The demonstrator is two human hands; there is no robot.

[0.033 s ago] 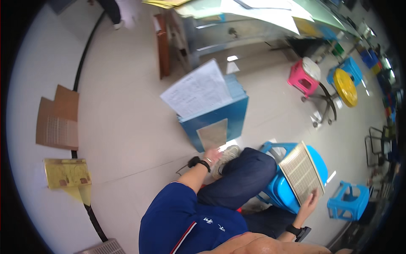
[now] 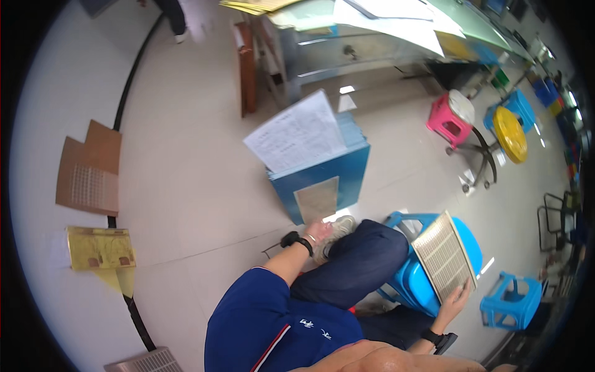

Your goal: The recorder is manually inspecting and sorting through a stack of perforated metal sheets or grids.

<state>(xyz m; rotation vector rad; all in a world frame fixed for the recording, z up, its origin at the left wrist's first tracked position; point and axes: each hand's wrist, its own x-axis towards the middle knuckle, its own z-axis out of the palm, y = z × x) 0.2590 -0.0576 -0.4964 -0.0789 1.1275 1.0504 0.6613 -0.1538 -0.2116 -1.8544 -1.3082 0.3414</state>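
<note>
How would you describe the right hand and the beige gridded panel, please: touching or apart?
Touching: in the head view, the right hand holds the lower edge of the beige gridded panel, no gap showing between them.

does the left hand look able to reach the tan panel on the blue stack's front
Probably yes: the left hand is right by the lower edge of the tan panel, with nothing visible between them, though whether they touch is unclear.

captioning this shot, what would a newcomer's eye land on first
Probably the stacked blue panels on the floor ahead, a white sheet slanting above them. Next, the slotted beige panel on a blue stool at right, the right hand at its lower edge. Beyond stand a pink stool and yellow seat.
</note>
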